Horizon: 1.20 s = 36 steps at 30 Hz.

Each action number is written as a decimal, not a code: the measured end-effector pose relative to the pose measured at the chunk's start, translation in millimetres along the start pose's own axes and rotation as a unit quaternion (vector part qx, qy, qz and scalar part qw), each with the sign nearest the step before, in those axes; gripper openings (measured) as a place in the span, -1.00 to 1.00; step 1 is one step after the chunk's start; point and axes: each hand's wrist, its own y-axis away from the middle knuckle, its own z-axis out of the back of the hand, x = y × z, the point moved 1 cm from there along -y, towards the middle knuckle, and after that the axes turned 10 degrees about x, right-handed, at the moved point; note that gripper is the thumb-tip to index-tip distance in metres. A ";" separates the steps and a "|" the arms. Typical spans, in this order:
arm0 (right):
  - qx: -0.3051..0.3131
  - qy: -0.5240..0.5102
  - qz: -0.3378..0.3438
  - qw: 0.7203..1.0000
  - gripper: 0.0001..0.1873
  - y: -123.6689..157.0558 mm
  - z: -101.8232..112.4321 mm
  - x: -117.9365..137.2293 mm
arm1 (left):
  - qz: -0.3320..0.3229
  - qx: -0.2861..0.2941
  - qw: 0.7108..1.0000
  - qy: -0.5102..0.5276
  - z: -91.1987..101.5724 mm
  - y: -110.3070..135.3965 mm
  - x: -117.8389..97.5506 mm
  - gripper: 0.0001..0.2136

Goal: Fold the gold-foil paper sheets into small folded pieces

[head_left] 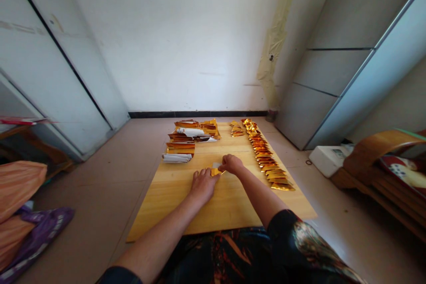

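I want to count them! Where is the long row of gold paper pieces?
In the head view, the long row of gold paper pieces runs along the right side of the wooden board, just right of the person's right hand.

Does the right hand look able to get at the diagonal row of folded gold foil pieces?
Probably yes: the right hand sits just left of the row of folded gold foil pieces, with only the wooden board between them.

Bright, even daylight; strong wide-angle distortion bends the edges.
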 end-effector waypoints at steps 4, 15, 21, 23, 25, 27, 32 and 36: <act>0.007 -0.024 0.018 1.000 -0.78 -3.1 1.6 -5.0 | 0.002 0.002 1.000 0.004 -0.3 -0.1 0.5 -0.65; -0.061 0.079 0.206 0.973 -0.76 31.1 -16.2 -13.6 | -0.024 -0.043 0.998 0.033 3.2 -17.0 29.3 -0.76; -0.089 0.101 0.195 0.971 -0.78 54.4 -26.8 -0.7 | -0.036 -0.092 0.993 0.058 -1.5 -23.5 34.7 -0.84; -0.094 0.098 0.209 0.968 -0.81 58.7 -29.6 4.3 | -0.029 -0.109 0.991 0.073 -4.7 -23.1 33.3 -0.84; -0.094 0.094 0.222 0.966 -0.83 62.2 -31.6 9.0 | -0.018 -0.119 0.989 0.089 -7.0 -23.5 32.0 -0.86; -0.094 0.087 0.225 0.966 -0.82 64.7 -32.9 12.8 | -0.007 -0.123 0.987 0.101 -7.4 -25.1 31.0 -0.86; -0.088 0.064 0.259 0.960 -0.81 60.1 -36.4 9.8 | 0.010 -0.115 0.987 0.111 -5.3 -30.1 30.0 -0.91; -0.080 0.034 0.297 0.951 -0.75 46.7 -35.8 -11.2 | 0.014 -0.116 0.985 0.123 -6.8 -30.6 31.3 -0.90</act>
